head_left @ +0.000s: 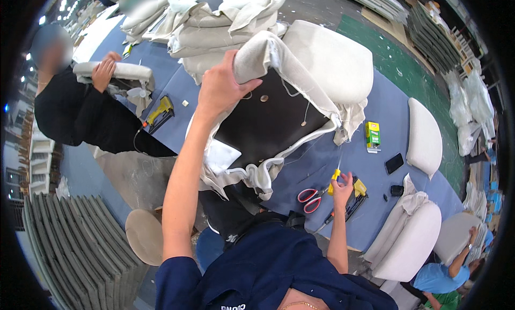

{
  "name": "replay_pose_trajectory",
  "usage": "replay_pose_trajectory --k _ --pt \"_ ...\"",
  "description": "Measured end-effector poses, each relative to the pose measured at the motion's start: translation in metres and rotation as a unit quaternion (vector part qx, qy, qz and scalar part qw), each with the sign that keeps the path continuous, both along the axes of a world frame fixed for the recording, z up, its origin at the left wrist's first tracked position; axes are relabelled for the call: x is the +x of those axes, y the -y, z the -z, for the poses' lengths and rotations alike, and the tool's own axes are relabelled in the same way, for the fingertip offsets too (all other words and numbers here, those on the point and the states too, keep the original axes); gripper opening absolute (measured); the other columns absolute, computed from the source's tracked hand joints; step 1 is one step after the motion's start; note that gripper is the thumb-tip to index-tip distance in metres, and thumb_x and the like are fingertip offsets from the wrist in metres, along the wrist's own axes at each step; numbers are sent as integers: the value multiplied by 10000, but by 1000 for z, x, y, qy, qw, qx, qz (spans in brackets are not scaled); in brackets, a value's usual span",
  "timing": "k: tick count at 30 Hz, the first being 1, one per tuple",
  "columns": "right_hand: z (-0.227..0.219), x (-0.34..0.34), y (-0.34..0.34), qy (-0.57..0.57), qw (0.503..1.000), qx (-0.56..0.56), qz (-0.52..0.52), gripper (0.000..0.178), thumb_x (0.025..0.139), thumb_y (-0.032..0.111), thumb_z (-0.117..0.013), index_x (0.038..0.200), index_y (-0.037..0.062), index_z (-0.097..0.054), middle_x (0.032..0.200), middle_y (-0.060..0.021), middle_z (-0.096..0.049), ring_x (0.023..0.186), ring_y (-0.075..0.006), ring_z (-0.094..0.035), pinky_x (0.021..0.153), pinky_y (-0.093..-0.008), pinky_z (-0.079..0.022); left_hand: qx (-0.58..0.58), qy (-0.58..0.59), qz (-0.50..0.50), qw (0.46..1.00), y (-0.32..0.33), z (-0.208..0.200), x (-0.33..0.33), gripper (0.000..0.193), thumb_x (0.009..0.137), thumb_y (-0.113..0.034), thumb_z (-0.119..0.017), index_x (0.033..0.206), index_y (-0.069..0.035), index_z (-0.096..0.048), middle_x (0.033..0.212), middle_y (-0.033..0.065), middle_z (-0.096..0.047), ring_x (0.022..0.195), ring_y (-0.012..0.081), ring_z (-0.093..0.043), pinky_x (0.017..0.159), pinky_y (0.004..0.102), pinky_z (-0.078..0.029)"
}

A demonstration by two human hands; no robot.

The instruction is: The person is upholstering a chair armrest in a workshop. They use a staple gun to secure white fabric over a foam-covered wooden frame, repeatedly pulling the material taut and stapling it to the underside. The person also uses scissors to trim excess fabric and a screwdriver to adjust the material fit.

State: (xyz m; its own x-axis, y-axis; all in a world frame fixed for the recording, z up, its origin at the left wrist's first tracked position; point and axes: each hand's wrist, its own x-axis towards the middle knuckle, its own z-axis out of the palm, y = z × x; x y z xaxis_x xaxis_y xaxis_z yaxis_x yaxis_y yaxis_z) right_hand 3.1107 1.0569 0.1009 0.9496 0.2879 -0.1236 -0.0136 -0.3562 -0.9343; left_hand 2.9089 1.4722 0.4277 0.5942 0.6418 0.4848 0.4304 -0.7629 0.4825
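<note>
My left hand [221, 91] is closed on the upper edge of a beige upholstered chair pad [256, 53]. The pad is tilted up, its dark inner face towards me, with loose fabric around the rim. Round buttons and threads hang on that face. Low on the right, my right hand [341, 193] has its fingers closed around a thin-shafted tool with a yellow handle [335, 176], a screwdriver or an awl; I cannot tell which. Scissors with red and black handles [309, 200] lie just left of that hand. A yellow and black staple gun [359, 190] lies beside it.
A finished beige pad [332, 57] and a fabric stack [209, 33] stand behind. The blue table [375, 176] carries a yellow-green box [373, 136], a phone [394, 163] and more pads at right. At left, a co-worker [70, 106] holds another pad near a second staple gun [160, 112].
</note>
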Motion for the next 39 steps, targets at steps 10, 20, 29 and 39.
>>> replay_pose_trajectory --k 10,20,29,39 --pt "-52 -88 -118 275 935 -90 -205 809 837 169 -761 1508 -43 -362 1554 -285 -375 1395 -426 -430 1152 -465 -358 -18 -12 -4 1000 -15 10 1 698 716 -408 -893 1235 -66 -574 1023 212 -734 969 428 -702 827 485 -554" --pt "-137 -173 -313 314 938 100 -109 868 974 299 -514 1576 -100 -32 1643 -342 -32 1545 -468 -28 1257 -546 -50 -19 -2 -31 999 6 -1 -1 717 700 -359 -903 1259 -64 -566 1025 212 -729 976 425 -701 824 485 -557" --pt "-142 -131 -271 334 922 106 -166 789 920 164 -615 1586 -20 -233 1648 -261 -207 1533 -415 -198 1243 -490 -172 -25 8 -23 999 18 -10 -6 716 720 -375 -875 1260 -45 -539 1017 232 -715 963 435 -688 834 508 -548" --pt "-2 -40 -16 276 916 -256 -138 487 839 93 -689 1312 24 -595 1368 -226 -541 1198 -359 -577 991 -440 -473 -41 49 -14 998 -9 6 -43 741 697 -426 -890 1256 -53 -578 1028 194 -735 950 413 -708 843 477 -559"
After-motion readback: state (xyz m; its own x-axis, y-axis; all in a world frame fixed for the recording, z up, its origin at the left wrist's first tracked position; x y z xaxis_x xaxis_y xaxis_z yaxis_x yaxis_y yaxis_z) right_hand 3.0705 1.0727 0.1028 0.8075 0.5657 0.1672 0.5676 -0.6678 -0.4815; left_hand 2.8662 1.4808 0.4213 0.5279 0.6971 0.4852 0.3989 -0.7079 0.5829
